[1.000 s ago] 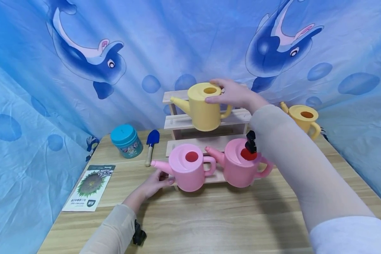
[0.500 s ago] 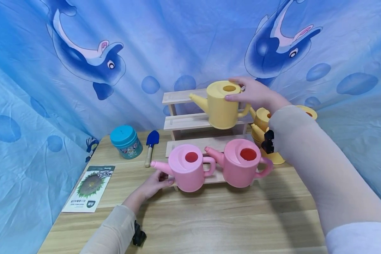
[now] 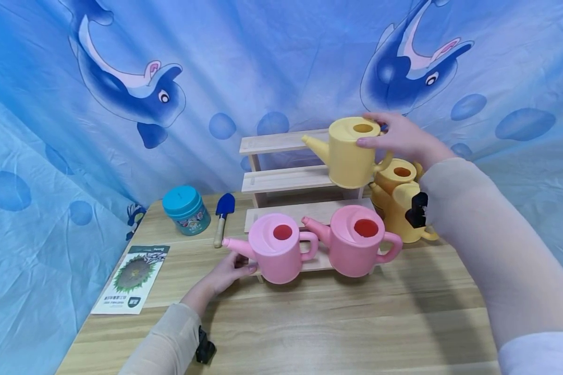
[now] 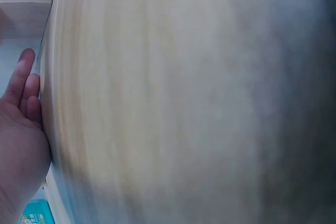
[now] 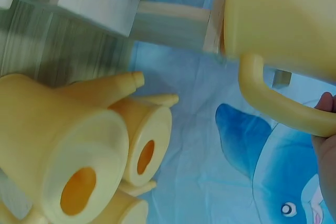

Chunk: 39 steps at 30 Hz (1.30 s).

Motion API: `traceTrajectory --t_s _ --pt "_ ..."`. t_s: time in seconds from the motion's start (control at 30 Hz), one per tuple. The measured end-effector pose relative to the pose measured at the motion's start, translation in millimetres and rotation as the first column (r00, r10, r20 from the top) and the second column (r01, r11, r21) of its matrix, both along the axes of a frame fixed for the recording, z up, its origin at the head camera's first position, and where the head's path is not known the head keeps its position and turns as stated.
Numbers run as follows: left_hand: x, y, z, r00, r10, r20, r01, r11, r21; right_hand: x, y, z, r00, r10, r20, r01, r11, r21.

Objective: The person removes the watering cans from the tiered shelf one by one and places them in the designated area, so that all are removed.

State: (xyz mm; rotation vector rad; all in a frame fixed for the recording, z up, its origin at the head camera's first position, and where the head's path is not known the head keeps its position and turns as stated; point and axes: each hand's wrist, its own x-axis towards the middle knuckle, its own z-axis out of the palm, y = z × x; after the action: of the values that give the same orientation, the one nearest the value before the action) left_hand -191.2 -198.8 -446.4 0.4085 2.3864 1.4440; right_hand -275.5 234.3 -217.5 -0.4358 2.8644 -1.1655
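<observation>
My right hand (image 3: pixel 401 136) grips a yellow watering can (image 3: pixel 352 156) at its top, thumb on the side and fingers at the back of the rim. The can is upright, spout to the left, overlapping the right end of the wooden tiered shelf (image 3: pixel 286 179). In the right wrist view, its handle (image 5: pixel 283 109) meets fingers at the edge. My left hand (image 3: pixel 225 271) holds the left end of the lowest step, thumb in front; fingers (image 4: pixel 21 80) show beside the wood in the left wrist view. On that step stand a light pink watering can (image 3: pixel 277 255) and a darker pink watering can (image 3: pixel 354 247).
Several yellow watering cans (image 5: pixel 79 145) stand right of the shelf, partly behind my right forearm. At left are a teal tub (image 3: pixel 186 209), a blue-bladed trowel (image 3: pixel 222 216) and a sunflower seed packet (image 3: pixel 132 281). A blue dolphin-print curtain (image 3: pixel 272 62) hangs behind the table.
My right hand has carried the yellow watering can rightward along the shelf, its forearm uncovering more of the yellow cans beside the shelf. The left hand has stayed in place.
</observation>
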Motion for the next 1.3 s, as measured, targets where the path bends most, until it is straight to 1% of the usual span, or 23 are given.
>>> traceTrajectory --t_s 0.07,0.1,0.3,0.5,0.67,0.83,0.9,0.97,1.07,1.17,1.3 --pt "-3.8 -2.3 -8.3 1.000 0.006 -0.002 -0.006 1.000 -0.006 1.2 4.3 0.1 1.000 -0.018 -0.003 0.018 1.000 0.009" --pt "-4.6 -3.3 -10.5 1.000 0.008 -0.007 -0.008 1.000 -0.011 2.1 6.8 -0.1 1.000 -0.023 -0.007 0.023 1.000 0.006" --pt "-4.4 -3.7 -10.4 1.000 0.010 -0.004 -0.010 1.000 -0.006 7.5 25.1 -0.8 0.998 -0.064 -0.013 0.063 0.998 -0.013" --pt "-3.9 -3.7 -9.2 1.000 0.022 0.004 -0.022 1.000 0.002 11.0 46.1 -1.2 0.993 -0.119 -0.001 0.119 0.993 0.009" --pt "-3.8 -3.4 -9.2 1.000 0.005 -0.009 -0.005 1.000 0.005 17.4 66.6 -3.0 0.988 -0.156 0.006 0.156 0.988 0.020" --pt "-4.2 -3.7 -9.6 1.000 -0.001 -0.014 0.001 1.000 0.005 22.7 89.8 -6.6 0.980 -0.197 0.004 0.196 0.980 0.031" --pt "-4.8 -3.8 -9.9 1.000 -0.001 -0.014 0.001 1.000 0.008 25.7 100.6 -8.3 0.978 -0.206 0.015 0.205 0.978 0.034" --pt "-5.3 -3.7 -10.0 1.000 -0.001 -0.015 0.001 1.000 0.009 29.0 111.6 -10.6 0.977 -0.214 0.028 0.212 0.976 0.040" --pt "-5.5 -3.7 -9.8 1.000 0.009 -0.009 -0.009 1.000 0.010 34.4 126.9 -16.0 0.973 -0.229 0.023 0.227 0.972 0.055" --pt "-5.1 -3.8 -9.6 1.000 0.011 -0.003 -0.011 1.000 0.004 38.5 140.2 -24.3 0.963 -0.269 -0.007 0.268 0.961 0.072" --pt "-5.0 -3.6 -9.5 1.000 0.011 0.000 -0.011 1.000 0.005 44.4 157.2 -35.8 0.940 -0.339 -0.037 0.341 0.937 0.083"
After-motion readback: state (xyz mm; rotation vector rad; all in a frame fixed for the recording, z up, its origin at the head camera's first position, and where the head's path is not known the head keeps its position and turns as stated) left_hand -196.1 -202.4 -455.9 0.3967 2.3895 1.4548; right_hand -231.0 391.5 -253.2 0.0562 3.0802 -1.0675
